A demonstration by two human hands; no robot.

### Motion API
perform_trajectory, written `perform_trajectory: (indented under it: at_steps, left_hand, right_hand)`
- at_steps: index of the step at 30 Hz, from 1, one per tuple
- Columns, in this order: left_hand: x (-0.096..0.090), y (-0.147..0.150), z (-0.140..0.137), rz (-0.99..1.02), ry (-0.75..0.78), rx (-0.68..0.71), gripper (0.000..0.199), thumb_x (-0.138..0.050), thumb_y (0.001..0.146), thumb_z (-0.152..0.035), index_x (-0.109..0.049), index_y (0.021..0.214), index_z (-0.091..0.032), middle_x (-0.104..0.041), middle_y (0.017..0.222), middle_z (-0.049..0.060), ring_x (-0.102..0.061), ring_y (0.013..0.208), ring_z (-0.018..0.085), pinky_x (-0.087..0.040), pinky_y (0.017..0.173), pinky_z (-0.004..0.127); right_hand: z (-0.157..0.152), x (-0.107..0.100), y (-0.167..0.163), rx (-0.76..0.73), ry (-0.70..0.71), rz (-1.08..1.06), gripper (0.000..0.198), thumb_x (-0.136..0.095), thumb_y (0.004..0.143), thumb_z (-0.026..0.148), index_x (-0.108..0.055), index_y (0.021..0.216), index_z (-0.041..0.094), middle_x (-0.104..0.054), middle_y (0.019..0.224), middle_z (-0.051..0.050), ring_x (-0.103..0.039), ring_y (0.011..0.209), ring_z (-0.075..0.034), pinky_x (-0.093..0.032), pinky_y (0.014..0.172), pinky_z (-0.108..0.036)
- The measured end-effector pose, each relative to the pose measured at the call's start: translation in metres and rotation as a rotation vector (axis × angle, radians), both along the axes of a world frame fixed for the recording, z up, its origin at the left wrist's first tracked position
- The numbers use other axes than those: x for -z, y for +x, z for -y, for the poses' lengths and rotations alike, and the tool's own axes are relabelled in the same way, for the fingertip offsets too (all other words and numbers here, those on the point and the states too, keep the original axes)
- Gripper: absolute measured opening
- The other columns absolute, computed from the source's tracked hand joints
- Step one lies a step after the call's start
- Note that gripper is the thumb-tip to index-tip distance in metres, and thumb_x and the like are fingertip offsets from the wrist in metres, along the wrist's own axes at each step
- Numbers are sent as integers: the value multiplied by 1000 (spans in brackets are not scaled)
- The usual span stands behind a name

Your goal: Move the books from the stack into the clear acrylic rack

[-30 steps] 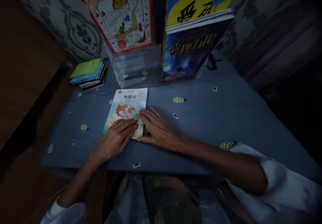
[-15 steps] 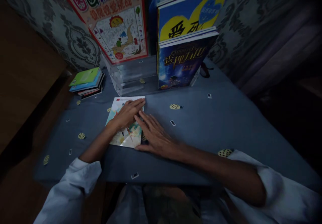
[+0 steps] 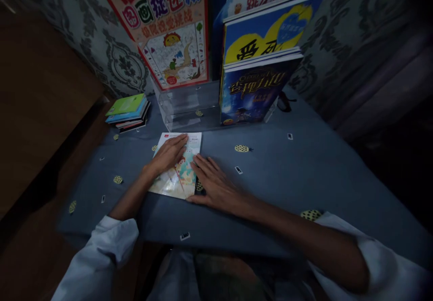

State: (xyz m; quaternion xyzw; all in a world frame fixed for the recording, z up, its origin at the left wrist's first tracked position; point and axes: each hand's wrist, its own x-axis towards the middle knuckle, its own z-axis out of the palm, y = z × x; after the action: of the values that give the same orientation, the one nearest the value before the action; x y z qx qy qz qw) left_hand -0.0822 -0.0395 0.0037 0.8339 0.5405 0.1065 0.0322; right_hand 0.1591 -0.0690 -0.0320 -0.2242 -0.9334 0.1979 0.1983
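Note:
A thin book with a pale, colourfully illustrated cover lies flat on the blue tablecloth. My left hand rests on its upper left part, fingers stretched out and hiding some of the cover. At the book's right edge lies my right hand, palm down with its fingers extended. Its thumb is by the lower right corner and its fingertips touch the edge. Neither hand is closed around anything.
Behind the book stands a clear tiered rack. It holds a red-bordered picture book, a blue and yellow book and dark blue books. A small book stack sits at left, and dark glasses lie right of the rack.
My left hand has slid left across the cover, uncovering more of its right side. My right hand stays at the right edge. The whole view has shifted slightly.

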Motion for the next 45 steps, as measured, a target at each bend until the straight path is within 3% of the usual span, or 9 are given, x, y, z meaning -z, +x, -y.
perform_trajectory:
  at_steps: [8,17,21,26,30,34,38,42,45]
  left_hand:
    - [10,-47,39,105,11,-291,57,-30,105,-41,-45,149,-8,-42,158,17,-39,148,24,-30,123,44]
    - [16,-33,71,332,20,-519,50,-45,97,-33,-56,140,-12,-53,150,16,-47,143,29,-33,121,44]
    - [7,-28,70,734,11,-626,44,-64,86,-31,-66,127,-15,-66,136,14,-56,133,33,-40,115,45]
    - [-5,-19,68,1398,-217,-783,40,-76,75,-22,-67,114,-13,-78,95,9,-75,90,23,-60,78,30]
    - [-9,4,70,1700,-426,-802,27,-75,76,-12,-67,102,-12,-77,86,10,-76,73,21,-62,69,30]
    - [-9,32,72,1884,-375,-783,25,-75,79,-11,-67,103,-13,-79,90,10,-77,78,25,-64,80,38]
    - [-15,51,71,1968,-335,-684,22,-76,81,-19,-68,101,-12,-79,92,11,-78,87,27,-63,86,40]
    - [-28,67,64,2017,-302,-572,28,-81,79,-29,-70,99,-13,-79,94,12,-77,93,29,-62,88,42]
    - [-41,78,55,1999,-196,-550,36,-81,79,-42,-71,98,-13,-79,93,11,-76,96,30,-60,91,42]
  right_hand:
    - [-1,-3,1,-4,11,37,100,-58,86,72,-31,156,6,-31,161,-28,-24,152,-39,-27,121,-62]
    - [-4,-8,0,17,-111,139,110,-65,79,75,-27,159,8,-17,166,-26,-14,154,-39,-18,124,-60]
    - [-6,-10,7,7,-187,124,110,-66,79,73,-24,161,13,-14,168,-22,-14,155,-37,-21,124,-57]
    - [-11,-6,19,64,-276,81,100,-66,82,69,-31,159,15,-14,169,-19,-13,155,-36,-24,124,-54]
    - [-11,1,22,89,-293,3,85,-58,89,65,-39,155,15,-22,167,-19,-17,155,-36,-24,124,-55]
    - [-11,13,20,206,-301,-155,82,-43,95,65,-37,155,9,-25,165,-22,-21,154,-35,-25,123,-56]
    - [-19,20,17,389,-397,-410,86,-42,91,70,-37,155,13,-36,161,-19,-31,150,-35,-28,121,-58]
    - [-27,4,9,596,-601,-677,70,-48,87,71,-62,134,20,-68,133,-13,-57,129,-35,-45,109,-56]
    - [-30,-22,2,708,-749,-848,65,-47,86,75,-72,112,20,-77,108,-10,-68,108,-32,-54,97,-49]
